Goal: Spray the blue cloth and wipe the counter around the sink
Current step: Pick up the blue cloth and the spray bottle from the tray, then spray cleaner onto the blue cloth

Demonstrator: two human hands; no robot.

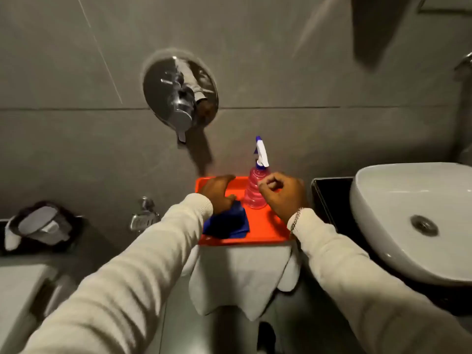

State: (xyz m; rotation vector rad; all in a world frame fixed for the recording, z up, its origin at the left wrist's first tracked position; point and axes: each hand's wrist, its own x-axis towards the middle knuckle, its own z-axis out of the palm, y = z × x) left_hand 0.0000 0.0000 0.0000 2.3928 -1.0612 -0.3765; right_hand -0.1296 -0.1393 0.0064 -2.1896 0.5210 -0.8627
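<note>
Now left hand on blue cloth

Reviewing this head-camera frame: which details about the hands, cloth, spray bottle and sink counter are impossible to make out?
- Blue cloth: far part covered by the left hand; whether it is gripped is unclear.
- Spray bottle: right side hidden by the right hand; contact unclear.
- Sink: cut off by the right edge.
- Counter: mostly hidden under the sink and the right sleeve; dark, so its state is unreadable.

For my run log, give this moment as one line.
left hand on blue cloth | right hand by spray bottle | both on tray
</note>
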